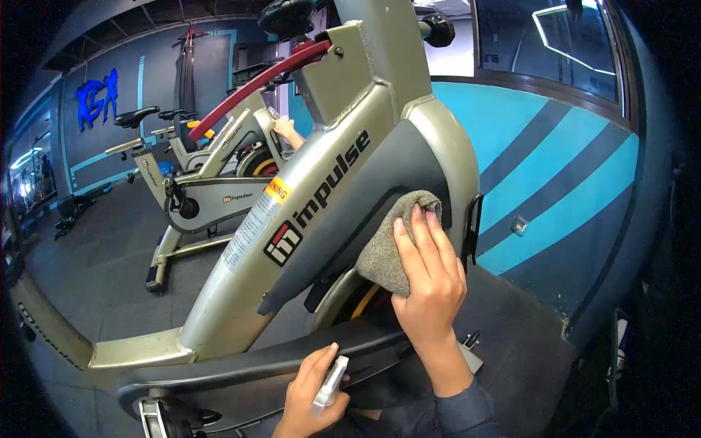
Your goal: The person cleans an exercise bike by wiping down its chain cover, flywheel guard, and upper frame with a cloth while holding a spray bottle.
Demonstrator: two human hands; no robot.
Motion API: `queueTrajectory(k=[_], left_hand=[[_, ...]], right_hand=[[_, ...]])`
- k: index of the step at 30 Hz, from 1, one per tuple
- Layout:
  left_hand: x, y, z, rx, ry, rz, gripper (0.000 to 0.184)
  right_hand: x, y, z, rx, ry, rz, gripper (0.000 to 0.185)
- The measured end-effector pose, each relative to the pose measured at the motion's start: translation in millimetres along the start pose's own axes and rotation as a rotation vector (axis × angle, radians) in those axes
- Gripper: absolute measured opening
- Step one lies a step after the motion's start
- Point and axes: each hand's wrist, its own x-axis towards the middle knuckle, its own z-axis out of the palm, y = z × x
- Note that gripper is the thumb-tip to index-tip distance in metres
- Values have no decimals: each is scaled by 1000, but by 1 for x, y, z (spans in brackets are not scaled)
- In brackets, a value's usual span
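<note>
My right hand (432,288) presses a folded grey cloth (387,252) against the dark side panel of a silver exercise bike (292,219). Its fingers lie over the cloth, near the bike's front curve. Lower down, my left hand (310,398) is wrapped around a spray bottle (332,383); only the white trigger head shows, and the bottle's body is hidden. That hand is close to the bike's black lower guard (241,365). A red lever (255,84) slants across the upper frame.
More exercise bikes (197,197) stand behind on the left. Another person's hand (287,131) is beside one of them. A black knob (439,31) juts out at the top. A blue striped wall (555,160) rises on the right, and a crank (153,417) sits at lower left.
</note>
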Motion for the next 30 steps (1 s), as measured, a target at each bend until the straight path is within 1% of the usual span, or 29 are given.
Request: queueTrajectory(k=[2, 3, 5, 6, 8, 11, 12, 14, 16, 17, 18, 20, 21, 23, 24, 28, 30], left_hand=[[-4, -5, 3, -162, -4, -95, 76], [-3, -4, 2, -162, -5, -72, 76], [-5, -5, 2, -161, -4, -79, 76], [-4, -5, 2, -158, -11, -88, 76], [-2, -2, 0, -176, 0, -82, 77], [-3, -1, 0, -174, 1, -70, 76], [-3, 0, 0, -223, -13, -110, 76], [-3, 3, -1, -264, -18, -155, 76], [1, 8, -4, -179, -12, -109, 76], [-3, 4, -1, -238, -18, -140, 76], [-1, 2, -1, -237, -13, -140, 76], [0, 1, -1, -70, 13, 12, 76], [-3, 0, 1, -214, -14, -103, 76], [-4, -3, 4, -215, -10, -98, 76], [-5, -3, 4, -215, -6, -93, 76], [-5, -1, 3, -258, -3, -134, 74], [-3, 0, 1, -26, 30, -27, 71]], right_hand=[[-7, -1, -10, 8, -81, -10, 59], [-12, -1, -17, 7, -80, -15, 59], [-18, 2, -35, 226, -261, 24, 64], [-13, 5, -44, 226, -252, 14, 64], [-2, 13, -64, 463, -349, 38, 68], [43, 22, -73, 347, -53, -41, 71], [58, 27, -67, 268, 31, -78, 71], [84, 35, -44, 211, 86, -107, 69], [92, 34, -9, 134, -18, -85, 66], [90, 26, -1, -51, -19, -137, 65], [84, 17, 5, -101, 16, -140, 63], [72, 3, 10, -20, 35, -119, 61], [63, -8, 12, 36, 35, -98, 63], [47, -24, 15, 142, 45, -90, 63], [40, -29, 16, 130, 79, -130, 44], [13, -44, 14, 259, 22, -171, 35], [0, -49, 12, 307, -23, -221, 33]])
